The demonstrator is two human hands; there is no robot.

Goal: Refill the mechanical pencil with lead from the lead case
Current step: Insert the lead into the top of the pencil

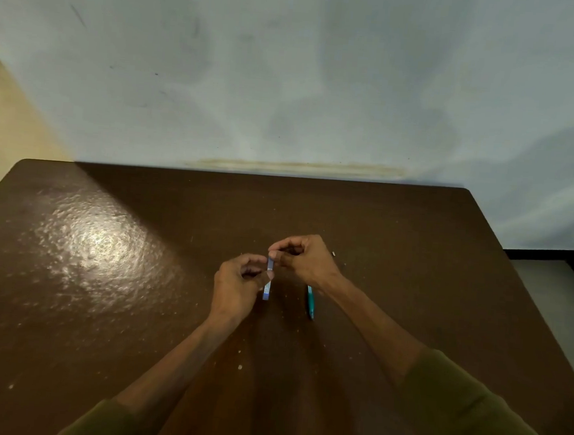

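A slim blue and white lead case (267, 287) stands nearly upright above the brown table (102, 271). My left hand (235, 288) grips its middle between thumb and fingers. My right hand (304, 258) pinches the case's top end with thumb and forefinger. A teal mechanical pencil (311, 301) lies on the table just right of the case, partly hidden under my right wrist. A tiny dark piece (333, 254) rests on the table beyond my right hand; what it is I cannot tell.
A pale wall (289, 80) rises right behind the table's far edge. The table's right edge drops to a grey floor (554, 296). Small white specks (240, 367) dot the tabletop near me.
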